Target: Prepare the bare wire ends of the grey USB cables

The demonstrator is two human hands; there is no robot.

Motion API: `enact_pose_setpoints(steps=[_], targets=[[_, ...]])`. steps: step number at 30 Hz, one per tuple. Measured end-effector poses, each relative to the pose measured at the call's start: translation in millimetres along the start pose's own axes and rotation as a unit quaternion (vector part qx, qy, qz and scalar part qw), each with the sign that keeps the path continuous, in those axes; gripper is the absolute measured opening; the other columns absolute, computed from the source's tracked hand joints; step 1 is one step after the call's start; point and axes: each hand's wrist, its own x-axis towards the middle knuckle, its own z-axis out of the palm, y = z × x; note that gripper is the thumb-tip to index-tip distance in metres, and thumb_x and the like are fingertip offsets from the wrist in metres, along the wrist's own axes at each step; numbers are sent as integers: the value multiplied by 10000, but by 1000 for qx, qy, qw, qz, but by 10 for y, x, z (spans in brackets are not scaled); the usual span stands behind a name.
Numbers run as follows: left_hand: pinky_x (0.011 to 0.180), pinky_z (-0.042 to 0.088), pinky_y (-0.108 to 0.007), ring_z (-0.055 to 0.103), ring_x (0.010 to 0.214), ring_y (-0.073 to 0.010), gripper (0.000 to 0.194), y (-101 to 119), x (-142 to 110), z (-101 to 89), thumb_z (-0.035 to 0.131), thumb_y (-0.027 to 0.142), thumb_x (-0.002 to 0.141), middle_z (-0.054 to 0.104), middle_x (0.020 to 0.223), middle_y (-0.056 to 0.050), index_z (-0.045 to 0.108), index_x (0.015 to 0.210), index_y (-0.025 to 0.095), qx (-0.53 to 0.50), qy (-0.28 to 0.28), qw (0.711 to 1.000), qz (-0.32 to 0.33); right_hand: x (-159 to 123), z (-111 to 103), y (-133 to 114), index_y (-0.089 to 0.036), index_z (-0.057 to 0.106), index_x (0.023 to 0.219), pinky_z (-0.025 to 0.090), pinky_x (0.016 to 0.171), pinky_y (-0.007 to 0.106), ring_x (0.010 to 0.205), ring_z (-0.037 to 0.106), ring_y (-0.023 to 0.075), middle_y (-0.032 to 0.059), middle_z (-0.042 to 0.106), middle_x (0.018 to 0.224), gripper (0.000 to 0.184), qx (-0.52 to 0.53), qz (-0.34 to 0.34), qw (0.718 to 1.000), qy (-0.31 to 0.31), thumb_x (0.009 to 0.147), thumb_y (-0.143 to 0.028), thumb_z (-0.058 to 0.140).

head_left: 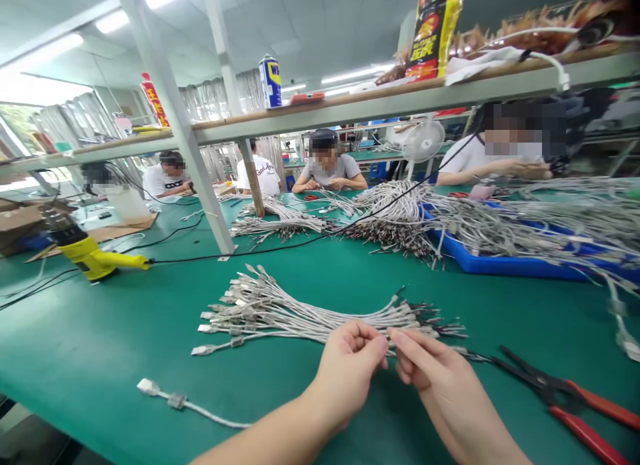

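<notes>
My left hand (353,365) and my right hand (435,372) meet fingertip to fingertip above the green table, both closed in a pinch. A small dark wire end shows between their fingertips; most of it is hidden by the fingers. A white USB cable (210,414) with a plug and a grey block lies at the left and passes out of sight behind my left forearm. Just beyond my hands is a bundle of white USB cables (300,312), plugs to the left and dark wire ends to the right. Red-handled pliers (550,388) lie open-jawed beside my right hand.
A yellow power tool (93,252) lies at the left, and a black cord (270,250) crosses the table (125,332). Behind it are piled cables (395,208) and a blue tray (480,262) heaped with more. A shelf (320,115) spans overhead on a post (175,118). Several people sit opposite.
</notes>
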Motion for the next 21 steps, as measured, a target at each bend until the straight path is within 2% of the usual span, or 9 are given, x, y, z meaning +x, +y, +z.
enact_pose_setpoints(steps=[3, 10, 16, 21], targets=[[463, 217, -201, 295, 444, -40, 347, 22, -8, 24, 768, 400, 670, 437, 498, 68, 530, 685, 149, -3, 29, 999, 20, 11, -2, 30, -189, 766, 748, 348, 497, 282, 549, 423, 144, 8, 520, 560, 300, -2, -9, 1000, 0, 666, -470, 833], [516, 321, -211, 437, 508, -77, 382, 77, -42, 50, 803, 433, 601, 560, 573, 6, 561, 652, 142, -30, 38, 997, 60, -72, 80, -101, -178, 800, 838, 385, 501, 287, 539, 459, 141, 26, 588, 608, 277, -5, -21, 999, -41, 703, -419, 815], [464, 313, -212, 379, 431, -60, 370, 115, -55, 37, 800, 439, 598, 546, 521, 23, 591, 671, 142, -31, 31, 998, 55, -90, 71, -68, -176, 799, 887, 438, 520, 287, 559, 528, 150, 43, 647, 643, 272, 27, -14, 998, -47, 711, -380, 828], [435, 270, -195, 362, 423, -49, 348, 123, -70, 38, 799, 409, 603, 567, 511, 7, 608, 670, 126, -37, 31, 998, 47, -107, 94, -82, -167, 788, 822, 483, 533, 282, 626, 583, 173, 76, 701, 723, 258, 48, -11, 998, -43, 676, -368, 857]])
